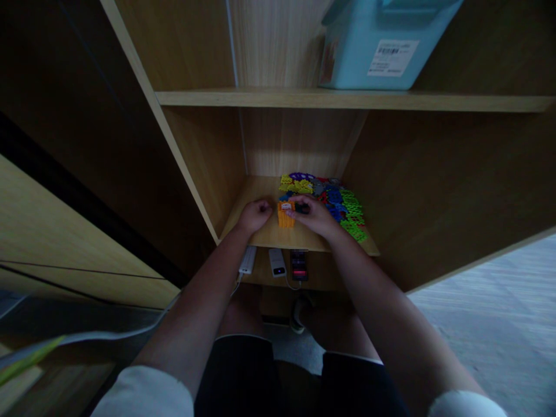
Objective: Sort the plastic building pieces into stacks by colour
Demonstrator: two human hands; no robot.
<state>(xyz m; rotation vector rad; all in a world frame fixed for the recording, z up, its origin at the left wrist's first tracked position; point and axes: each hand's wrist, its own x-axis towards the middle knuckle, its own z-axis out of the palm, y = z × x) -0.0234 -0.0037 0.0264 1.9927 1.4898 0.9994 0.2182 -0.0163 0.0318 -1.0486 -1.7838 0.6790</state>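
Observation:
An orange stack of ridged plastic building pieces stands on the wooden shelf, with a small white patch at its top. My right hand reaches it from the right, thumb and forefinger closed on its right edge. Something dark shows under that palm, too shaded to name. To the left of the stack, and apart from it, my left hand is curled with its fingers together; whatever it holds, if anything, is hidden. Behind and right of my right hand lie lattice-like plastic pieces in groups: yellow, blue and green.
The wooden shelf has side walls and another shelf above, which bears a light blue bin. On a ledge below lie a phone, a white power bank and another white device, with cables.

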